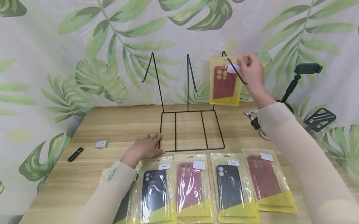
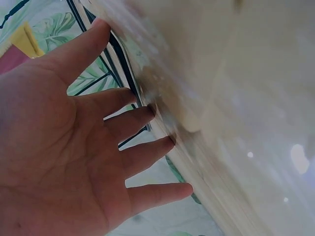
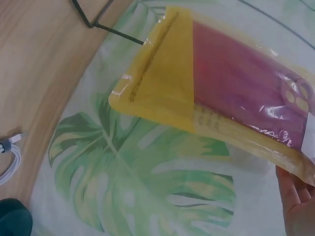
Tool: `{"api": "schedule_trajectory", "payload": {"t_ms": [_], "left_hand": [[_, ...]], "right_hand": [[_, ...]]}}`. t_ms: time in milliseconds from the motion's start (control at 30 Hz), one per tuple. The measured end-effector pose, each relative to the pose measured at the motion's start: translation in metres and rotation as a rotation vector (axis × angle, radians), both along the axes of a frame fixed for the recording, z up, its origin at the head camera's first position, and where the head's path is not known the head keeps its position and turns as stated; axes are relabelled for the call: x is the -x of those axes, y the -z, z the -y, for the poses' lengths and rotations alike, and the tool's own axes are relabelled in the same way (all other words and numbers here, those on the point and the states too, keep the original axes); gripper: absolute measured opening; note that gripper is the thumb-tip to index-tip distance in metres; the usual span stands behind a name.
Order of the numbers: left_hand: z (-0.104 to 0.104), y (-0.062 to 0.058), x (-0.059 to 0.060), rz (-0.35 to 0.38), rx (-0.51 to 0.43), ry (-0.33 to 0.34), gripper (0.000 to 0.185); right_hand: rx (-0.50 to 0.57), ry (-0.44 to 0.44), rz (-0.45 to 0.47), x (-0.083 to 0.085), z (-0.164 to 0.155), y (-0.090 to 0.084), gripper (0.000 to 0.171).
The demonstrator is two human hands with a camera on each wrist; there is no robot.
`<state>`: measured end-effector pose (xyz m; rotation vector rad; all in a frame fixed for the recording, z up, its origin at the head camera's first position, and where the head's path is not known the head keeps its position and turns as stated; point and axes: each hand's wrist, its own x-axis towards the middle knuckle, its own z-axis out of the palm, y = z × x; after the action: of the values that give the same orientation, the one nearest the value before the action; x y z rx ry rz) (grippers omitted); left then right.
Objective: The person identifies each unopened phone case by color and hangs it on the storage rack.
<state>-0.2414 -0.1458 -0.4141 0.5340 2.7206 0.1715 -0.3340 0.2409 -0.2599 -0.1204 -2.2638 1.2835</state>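
Observation:
My right hand (image 1: 253, 70) pinches the upper right edge of a yellow-bordered clear package (image 1: 237, 101) holding a dark red phone case (image 1: 223, 88). The package hangs upright at the right hook of a black wire display rack (image 1: 188, 111). The hook's arm crosses in front of it from near the top hole; the exact threading is too small to tell. In the right wrist view, fingers (image 3: 290, 191) grip the package corner by the white label. My left hand (image 1: 145, 147) lies with spread, straight fingers against the left side of the rack's base.
Several packaged phone cases, black and red (image 1: 190, 191), lie in a row along the table's front. A black stick-like object (image 1: 75, 154) and a small grey device (image 1: 101, 144) lie at left. At right stand a dark phone holder (image 1: 308, 68) and a white cable (image 3: 12, 164).

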Motion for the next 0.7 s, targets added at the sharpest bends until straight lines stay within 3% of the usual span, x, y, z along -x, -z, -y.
{"api": "schedule_trajectory", "payload": {"t_ms": [267,367,467,567,700], "left_hand": [[-0.001,-0.001,-0.001,0.001,-0.009,-0.005,0.080],[-0.001,-0.001,-0.001,0.000,-0.007,-0.001,0.080],[-0.001,-0.001,-0.001,-0.002,-0.004,0.002,0.079],[-0.001,-0.001,-0.001,0.000,-0.009,0.001,0.079],[0.000,-0.001,-0.002,0.006,-0.022,-0.002,0.080]], "right_hand": [[0.030,0.016,-0.018,0.020,0.002,0.004,0.022],[0.076,-0.022,-0.003,0.018,0.000,0.006,0.034],[0.123,-0.071,0.034,0.005,-0.005,0.010,0.055],[0.098,-0.099,0.115,-0.021,-0.014,0.016,0.072],[-0.107,-0.171,0.267,-0.064,-0.034,0.030,0.078]]}}
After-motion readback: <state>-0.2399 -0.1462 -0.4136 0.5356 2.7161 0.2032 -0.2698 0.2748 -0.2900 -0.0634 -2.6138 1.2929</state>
